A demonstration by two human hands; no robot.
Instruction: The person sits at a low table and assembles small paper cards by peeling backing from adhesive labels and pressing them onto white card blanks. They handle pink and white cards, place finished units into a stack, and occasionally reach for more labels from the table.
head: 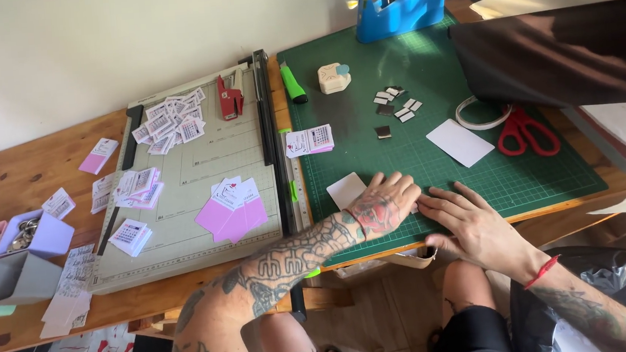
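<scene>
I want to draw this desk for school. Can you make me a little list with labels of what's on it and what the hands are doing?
Place: wooden table
Left hand: flat on green mat, beside a white card
Right hand: fingers pressed on the mat's near edge, touching the left hand
Held: nothing clearly visible
On mat: red scissors, blue tape dispenser, white sheet, small dark pieces
Left of mat: paper cutter with pink cards and small printed cards
Far left: purple box
</scene>
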